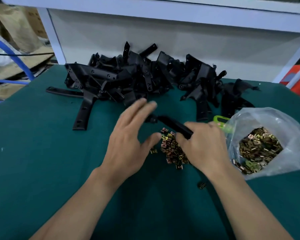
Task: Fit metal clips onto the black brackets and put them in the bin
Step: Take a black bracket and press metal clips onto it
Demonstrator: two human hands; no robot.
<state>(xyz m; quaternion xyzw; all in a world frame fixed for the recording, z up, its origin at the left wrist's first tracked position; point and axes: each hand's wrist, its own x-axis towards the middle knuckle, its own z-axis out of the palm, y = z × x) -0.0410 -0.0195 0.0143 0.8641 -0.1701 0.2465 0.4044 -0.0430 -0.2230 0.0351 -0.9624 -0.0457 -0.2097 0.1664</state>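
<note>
The right hand [204, 144] has its grip closed: the fingers curl round the near end of 1 slim black bracket [173, 124], a matte plastic bar that slants away to the left above the counter [42, 153]. The left hand [128, 135] has an open grip, fingers straight and spread and blurred. Its fingertips lie over the bracket's far end, and whether they touch it cannot be told.

Just below the bracket, between the 2 hands, a small heap of loose clips [171, 149] lies on the counter's dark green felt-like cover. They are small folded metal pieces with a brassy, shiny finish. 1 stray clip [202, 185] lies apart, near the right wrist.

At the right a crumpled clear plastic bag [267, 118] gapes open, holding many more clips [260, 148]. A bright green plastic object [218, 119] shows just behind the right hand.

At the far edge a tangled pile of brackets [128, 78] spreads across the counter: long flat arms with round holes and angled ends.
</note>
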